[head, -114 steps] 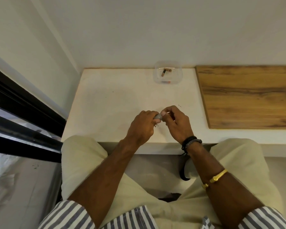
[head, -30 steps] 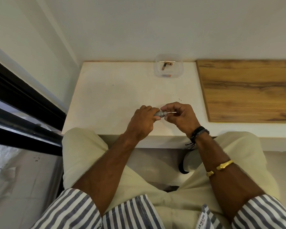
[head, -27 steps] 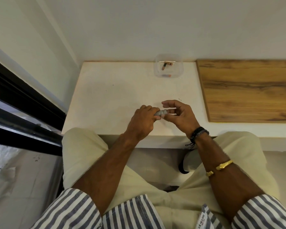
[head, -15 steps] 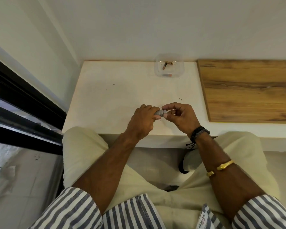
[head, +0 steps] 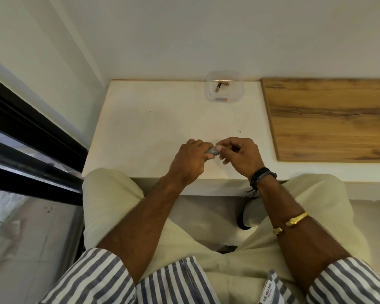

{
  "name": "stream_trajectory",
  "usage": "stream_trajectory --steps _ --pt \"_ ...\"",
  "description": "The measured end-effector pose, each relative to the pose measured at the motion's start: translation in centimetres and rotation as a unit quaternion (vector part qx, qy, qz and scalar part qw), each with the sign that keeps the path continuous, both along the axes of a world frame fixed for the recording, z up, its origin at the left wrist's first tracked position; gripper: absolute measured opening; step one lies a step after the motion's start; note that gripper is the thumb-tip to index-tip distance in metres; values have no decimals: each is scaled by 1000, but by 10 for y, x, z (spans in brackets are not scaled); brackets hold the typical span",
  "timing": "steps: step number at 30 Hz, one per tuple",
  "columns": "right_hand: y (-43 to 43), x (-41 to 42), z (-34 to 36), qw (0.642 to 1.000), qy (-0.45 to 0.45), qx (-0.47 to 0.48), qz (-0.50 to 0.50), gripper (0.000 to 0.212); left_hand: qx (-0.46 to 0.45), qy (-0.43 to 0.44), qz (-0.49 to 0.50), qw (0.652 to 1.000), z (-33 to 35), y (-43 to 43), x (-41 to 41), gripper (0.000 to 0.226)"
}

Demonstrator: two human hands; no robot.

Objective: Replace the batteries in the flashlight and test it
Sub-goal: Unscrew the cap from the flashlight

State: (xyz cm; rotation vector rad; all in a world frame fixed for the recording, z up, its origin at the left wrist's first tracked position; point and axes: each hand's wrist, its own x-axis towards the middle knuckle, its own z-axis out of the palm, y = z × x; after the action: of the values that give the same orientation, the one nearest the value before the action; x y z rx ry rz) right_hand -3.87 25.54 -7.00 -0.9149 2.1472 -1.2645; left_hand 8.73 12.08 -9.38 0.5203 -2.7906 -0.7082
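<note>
I see a white tabletop pushed into a corner of plain white wall, with one wood panel lying on its right side and a black window frame running down the left of the frame. At the upper centre stands one clear tub. It holds two brown batteries lying crossed, plus a small reddish piece I cannot identify. There is one grey flashlight at the centre of the frame, above the tabletop's near edge. My left hand is wrapped round its body, and my right hand pinches its end with thumb and forefinger. The right arm carries one black wristband and one gold bangle. About a second ago the right fingers were stretched out straight; now they curl in again, and less of the flashlight shows between the two hands.
</note>
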Motion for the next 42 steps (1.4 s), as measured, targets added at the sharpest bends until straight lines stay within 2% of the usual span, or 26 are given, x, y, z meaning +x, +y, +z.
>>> stream_trajectory --steps 5,11,19,24,30,35,42 --pt "2 0 5 999 5 -27 33 22 8 -10 0 1000 3 -1 1 26" --pt "3 0 7 996 -54 -58 45 38 14 -10 5 1000 6 0 2 30" --pt "4 -3 3 995 -85 -53 2 31 40 -3 20 999 6 -2 1 22" --pt "3 -9 -3 993 -53 -62 -87 25 108 27 40 993 9 -1 4 28" --pt "4 -25 -15 975 -56 -77 -201 21 170 111 76 976 14 -1 4 24" --pt "1 -37 -31 970 5 -22 -241 27 210 159 95 960 13 2 4 25" --pt "-7 -44 -45 960 92 31 -264 25 205 176 106 957 9 1 4 27"
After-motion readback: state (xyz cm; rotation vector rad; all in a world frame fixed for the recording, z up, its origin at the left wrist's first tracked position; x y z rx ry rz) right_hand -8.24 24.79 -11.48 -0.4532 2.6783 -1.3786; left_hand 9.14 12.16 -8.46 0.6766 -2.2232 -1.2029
